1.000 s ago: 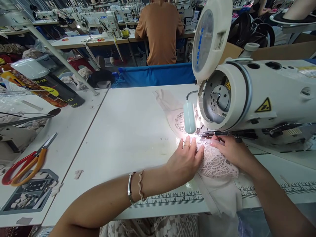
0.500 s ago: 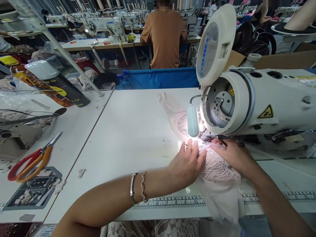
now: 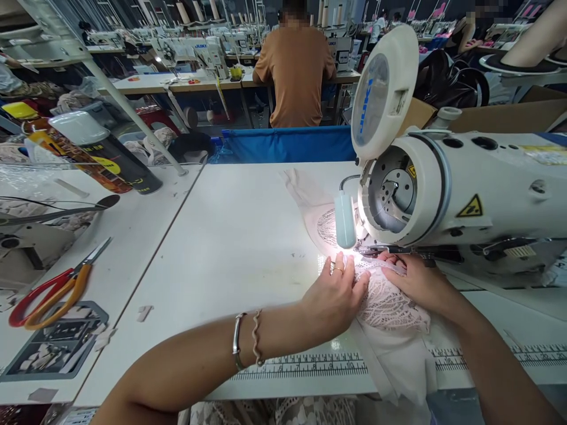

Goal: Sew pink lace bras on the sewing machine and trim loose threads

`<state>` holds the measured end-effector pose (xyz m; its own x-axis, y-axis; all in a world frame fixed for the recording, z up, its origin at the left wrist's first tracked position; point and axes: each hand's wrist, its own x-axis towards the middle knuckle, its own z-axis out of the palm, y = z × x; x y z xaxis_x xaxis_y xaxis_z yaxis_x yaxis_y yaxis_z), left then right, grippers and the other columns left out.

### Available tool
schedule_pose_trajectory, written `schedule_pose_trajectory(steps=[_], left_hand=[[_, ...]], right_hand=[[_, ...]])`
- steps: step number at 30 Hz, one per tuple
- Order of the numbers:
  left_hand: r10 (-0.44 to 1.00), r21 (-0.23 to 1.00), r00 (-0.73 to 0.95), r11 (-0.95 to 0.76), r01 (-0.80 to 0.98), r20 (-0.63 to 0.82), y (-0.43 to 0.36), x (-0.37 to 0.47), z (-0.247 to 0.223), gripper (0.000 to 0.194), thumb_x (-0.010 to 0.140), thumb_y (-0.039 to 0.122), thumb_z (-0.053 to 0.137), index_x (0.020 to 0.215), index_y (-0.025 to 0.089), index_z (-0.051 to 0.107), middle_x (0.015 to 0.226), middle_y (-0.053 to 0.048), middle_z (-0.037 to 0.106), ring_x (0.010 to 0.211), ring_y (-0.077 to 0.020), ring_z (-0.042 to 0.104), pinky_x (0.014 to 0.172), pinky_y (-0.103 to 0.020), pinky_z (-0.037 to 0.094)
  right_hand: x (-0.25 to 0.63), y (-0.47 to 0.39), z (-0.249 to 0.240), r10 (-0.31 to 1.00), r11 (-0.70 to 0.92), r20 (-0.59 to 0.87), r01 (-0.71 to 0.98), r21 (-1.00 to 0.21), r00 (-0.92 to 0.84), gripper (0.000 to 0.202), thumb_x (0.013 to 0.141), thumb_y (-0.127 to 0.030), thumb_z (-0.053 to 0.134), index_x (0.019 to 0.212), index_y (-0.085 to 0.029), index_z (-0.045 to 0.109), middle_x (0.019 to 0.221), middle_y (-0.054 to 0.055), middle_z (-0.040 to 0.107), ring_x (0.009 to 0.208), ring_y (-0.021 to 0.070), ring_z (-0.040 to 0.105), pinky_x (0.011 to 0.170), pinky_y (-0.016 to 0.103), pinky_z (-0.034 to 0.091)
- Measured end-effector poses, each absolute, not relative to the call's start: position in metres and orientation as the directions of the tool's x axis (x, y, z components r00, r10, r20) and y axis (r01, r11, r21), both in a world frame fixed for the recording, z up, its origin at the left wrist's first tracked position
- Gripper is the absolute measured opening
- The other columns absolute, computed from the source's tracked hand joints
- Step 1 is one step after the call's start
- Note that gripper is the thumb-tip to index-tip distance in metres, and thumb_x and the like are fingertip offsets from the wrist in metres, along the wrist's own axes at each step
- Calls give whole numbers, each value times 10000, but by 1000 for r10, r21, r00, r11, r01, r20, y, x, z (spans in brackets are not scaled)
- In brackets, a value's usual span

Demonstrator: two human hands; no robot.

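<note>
Pale pink lace fabric [image 3: 392, 298] lies under the head of a white sewing machine [image 3: 500, 183] and hangs over the table's front edge. My left hand [image 3: 334, 295] rests with fingers spread on the fabric's left side, just below the small lamp [image 3: 345, 221]. On the right, my right hand [image 3: 419, 280] has thumb and fingers closed on the fabric close to the presser foot area. Lamp light falls on the lace, and the needle itself cannot be made out. The machine's round cover [image 3: 384, 91] stands open.
Scissors [image 3: 62, 289] lie over a grey parts tray [image 3: 57, 342] at the left. Behind them are a spray can [image 3: 106, 153] and a lamp pole [image 3: 128, 112]. A printed ruler [image 3: 310, 366] runs along the front edge. A person [image 3: 295, 71] sits ahead.
The camera view has shifted slightly. Both hands stay nearly in place on the fabric, with the right fingers moved very slightly.
</note>
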<state>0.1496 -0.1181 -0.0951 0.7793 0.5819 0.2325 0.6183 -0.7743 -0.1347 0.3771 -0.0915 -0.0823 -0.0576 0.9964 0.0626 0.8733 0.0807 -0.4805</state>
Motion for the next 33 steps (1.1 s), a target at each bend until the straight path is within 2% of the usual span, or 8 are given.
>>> schedule_pose_trajectory(steps=[4, 9, 14, 17, 22, 27, 30, 33], left_hand=[[580, -145, 778, -771, 620, 242, -118, 150, -96, 462, 1011, 238, 477, 1441, 70, 481, 1434, -288, 546, 1321, -407, 564, 1047, -542, 481], [576, -153, 783, -774, 615, 234, -119, 150, -96, 477, 1000, 245, 499, 1445, 76, 480, 1433, -279, 552, 1323, -402, 564, 1037, -536, 492], [575, -145, 783, -776, 614, 237, -118, 150, -96, 474, 998, 247, 503, 1436, 68, 484, 1434, -284, 548, 1320, -411, 564, 1037, -542, 491], [577, -139, 784, -778, 613, 231, -118, 150, -96, 467, 1005, 243, 490, 1435, 64, 478, 1433, -295, 543, 1321, -405, 565, 1042, -548, 485], [575, -147, 778, -772, 619, 253, -118, 150, -98, 482, 1020, 251, 453, 1461, 57, 453, 1430, -280, 552, 1317, -404, 568, 1035, -540, 494], [581, -180, 754, -743, 645, 307, -118, 151, -102, 467, 1024, 190, 378, 1413, -47, 480, 1421, -262, 573, 1323, -384, 561, 1048, -506, 497], [575, -173, 747, -742, 648, 333, -118, 152, -104, 458, 1015, 178, 382, 1389, -60, 495, 1409, -260, 583, 1321, -386, 562, 1063, -502, 486], [578, -154, 733, -738, 657, 359, -118, 152, -105, 460, 1003, 172, 392, 1386, -64, 488, 1391, -256, 597, 1311, -381, 572, 1075, -493, 479]], right_hand=[[371, -91, -84, 996, 32, 94, 894, -446, 11, 196, 720, -359, 469, 769, -261, 632, 681, 12, 683, 661, 219, 673, 662, 338, 537], [364, -90, -77, 990, 89, 142, 890, -447, -28, 188, 781, -392, 485, 704, -261, 595, 631, 9, 673, 598, 200, 641, 586, 307, 475], [353, -91, -75, 981, 107, 188, 923, -369, -39, 313, 833, -428, 534, 574, -259, 482, 578, 8, 655, 549, 187, 595, 550, 298, 421], [350, -90, -78, 967, 125, 250, 938, -323, -43, 333, 864, -404, 512, 565, -258, 508, 595, 24, 681, 551, 197, 592, 552, 307, 429], [362, -87, -89, 957, 118, 289, 949, -292, -30, 277, 884, -421, 511, 735, -267, 685, 727, 75, 745, 663, 267, 662, 582, 361, 486], [383, -89, -101, 960, 210, 250, 921, -329, -130, 200, 808, -369, 579, 893, -259, 722, 820, 49, 774, 732, 268, 722, 643, 381, 579], [385, -94, -103, 942, 309, 229, 898, -313, -244, 427, 770, -206, 532, 1121, -332, 738, 993, 6, 788, 886, 230, 736, 707, 329, 594], [381, -99, -99, 915, 379, 251, 888, -261, -317, 583, 718, -119, 487, 1175, -369, 747, 1008, -6, 777, 919, 204, 727, 668, 275, 582]])
